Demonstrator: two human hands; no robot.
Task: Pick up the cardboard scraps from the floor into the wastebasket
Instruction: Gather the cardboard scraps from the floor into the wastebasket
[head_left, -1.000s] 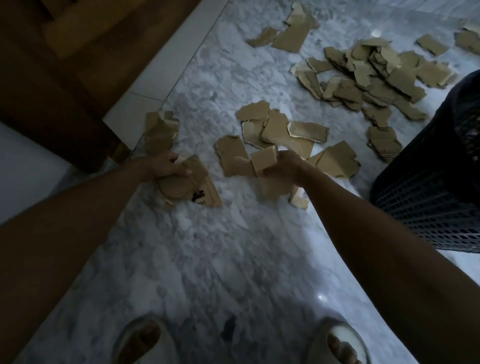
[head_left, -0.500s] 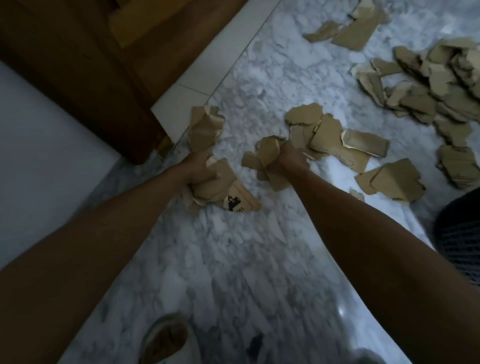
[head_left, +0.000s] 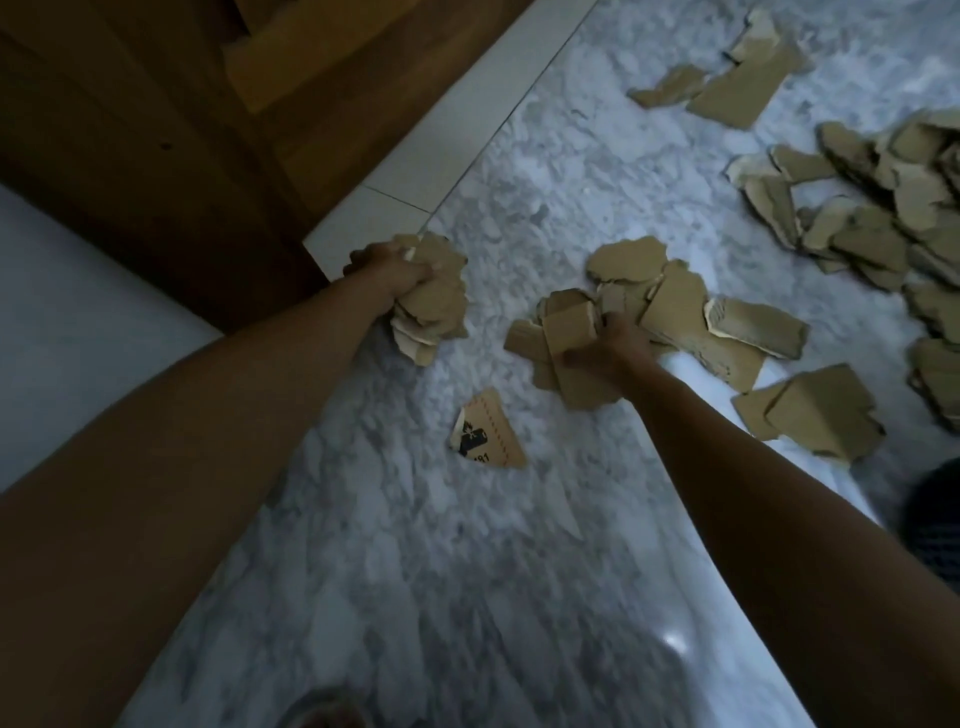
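Both hands are clenched on wads of torn brown cardboard scraps, left hand (head_left: 387, 270) at ten o'clock, right hand (head_left: 605, 351) at centre, and overfull fists risk shedding pieces (one printed triangular scrap (head_left: 485, 431) lies between) before the dark mesh wastebasket (head_left: 935, 519) at four o'clock.

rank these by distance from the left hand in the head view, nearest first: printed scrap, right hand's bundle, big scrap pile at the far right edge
From the left hand:
1. Right hand's bundle, just across to the right.
2. Printed scrap, alone on the floor, below the hands; close to the first.
3. Big scrap pile, far right edge.
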